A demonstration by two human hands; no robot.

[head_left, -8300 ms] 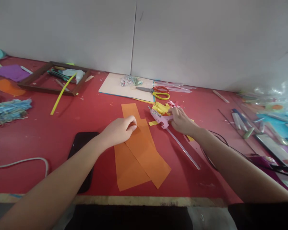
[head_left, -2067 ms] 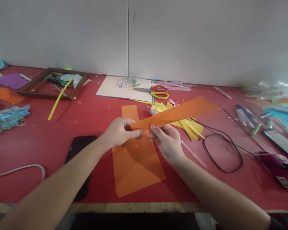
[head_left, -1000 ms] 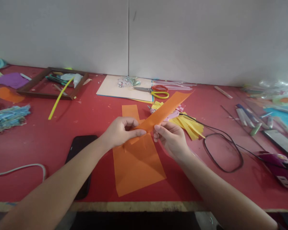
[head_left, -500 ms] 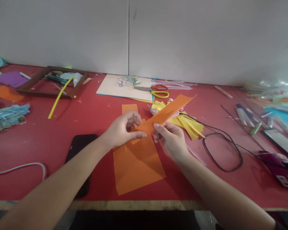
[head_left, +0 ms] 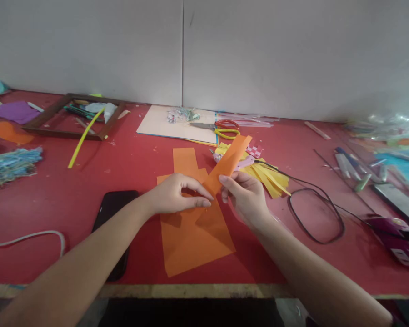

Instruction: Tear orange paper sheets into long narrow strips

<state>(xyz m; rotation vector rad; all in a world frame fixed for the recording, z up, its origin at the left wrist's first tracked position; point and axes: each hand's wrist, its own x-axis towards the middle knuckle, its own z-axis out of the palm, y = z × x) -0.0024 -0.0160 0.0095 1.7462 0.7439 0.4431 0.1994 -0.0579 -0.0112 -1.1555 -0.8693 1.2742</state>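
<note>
The right hand (head_left: pixel 247 197) pinches an orange strip (head_left: pixel 229 163) between thumb and fingers, near its right edge. The strip slants up and to the right above the orange sheets (head_left: pixel 197 247), which lie flat and overlapping on the red table (head_left: pixel 143 159). The left hand (head_left: pixel 172 194) is half curled at the strip's lower end, a gap showing between thumb and forefinger and their tips close together; whether it grips the paper I cannot tell. Behind the strip, partly hidden, lies a pink glue gun (head_left: pixel 247 162) among yellow strips (head_left: pixel 266 177), its black cable (head_left: pixel 322 243) looping off to the right. Farther back, scissors (head_left: pixel 215 128) lie with their blades on a cream sheet (head_left: pixel 157 122). A black phone (head_left: pixel 114 206) lies partly under the left forearm, near the sheets.
</note>
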